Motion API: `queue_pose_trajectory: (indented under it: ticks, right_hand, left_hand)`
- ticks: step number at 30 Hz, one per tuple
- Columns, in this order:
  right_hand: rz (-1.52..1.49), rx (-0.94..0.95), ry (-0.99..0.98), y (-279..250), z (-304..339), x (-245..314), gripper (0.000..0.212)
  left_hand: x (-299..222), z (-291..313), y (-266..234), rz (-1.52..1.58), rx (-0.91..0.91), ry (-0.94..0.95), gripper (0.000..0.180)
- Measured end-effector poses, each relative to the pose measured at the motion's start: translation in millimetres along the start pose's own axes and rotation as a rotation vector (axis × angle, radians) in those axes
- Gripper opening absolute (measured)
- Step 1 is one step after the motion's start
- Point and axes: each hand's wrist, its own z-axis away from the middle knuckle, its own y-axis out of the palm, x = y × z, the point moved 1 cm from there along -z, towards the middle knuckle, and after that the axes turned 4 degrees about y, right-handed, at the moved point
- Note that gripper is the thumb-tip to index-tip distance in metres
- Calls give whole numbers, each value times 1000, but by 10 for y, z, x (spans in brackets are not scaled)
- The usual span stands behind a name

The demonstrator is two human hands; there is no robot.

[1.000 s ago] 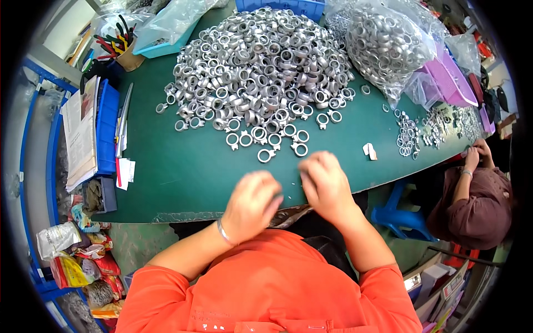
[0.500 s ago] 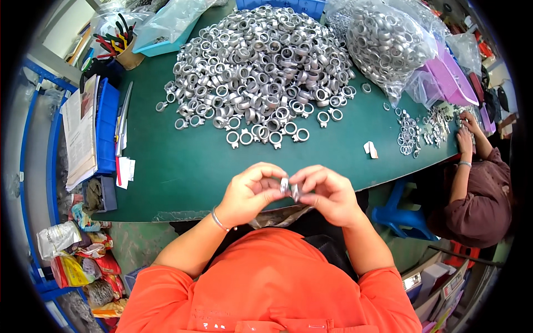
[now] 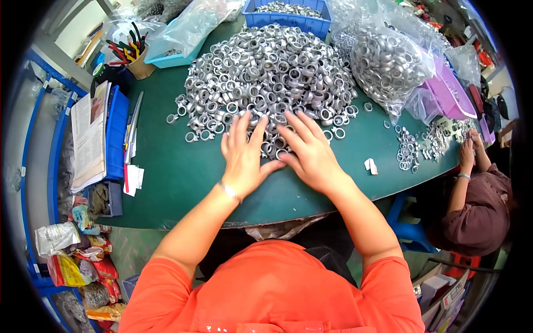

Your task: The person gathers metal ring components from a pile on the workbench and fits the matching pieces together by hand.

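1. A green-topped work table (image 3: 183, 177) fills the view, with one big heap of silver metal rings (image 3: 266, 77) on it, too many to count.
2. Behind the heap stands one blue bin (image 3: 288, 19); to its right lies one clear bag of rings (image 3: 388, 64).
3. Two hands rest palm-down at the heap's near edge.
4. The left hand (image 3: 244, 155) has its fingers spread flat over the rings.
5. The right hand (image 3: 311, 152) lies likewise, fingers fanned; the thumbs nearly meet.
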Motion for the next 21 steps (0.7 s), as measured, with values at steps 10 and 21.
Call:
queue_pose_trajectory:
  ticks: [10,21]
  right_hand:
    - [-84,188,-3,68,460,150,59]
    - [-307,-116,208,-180,909,124,31]
  left_hand:
    - [-95,418,-11,120,245,107,107]
    - [-331,707,-171,284,108,90,54]
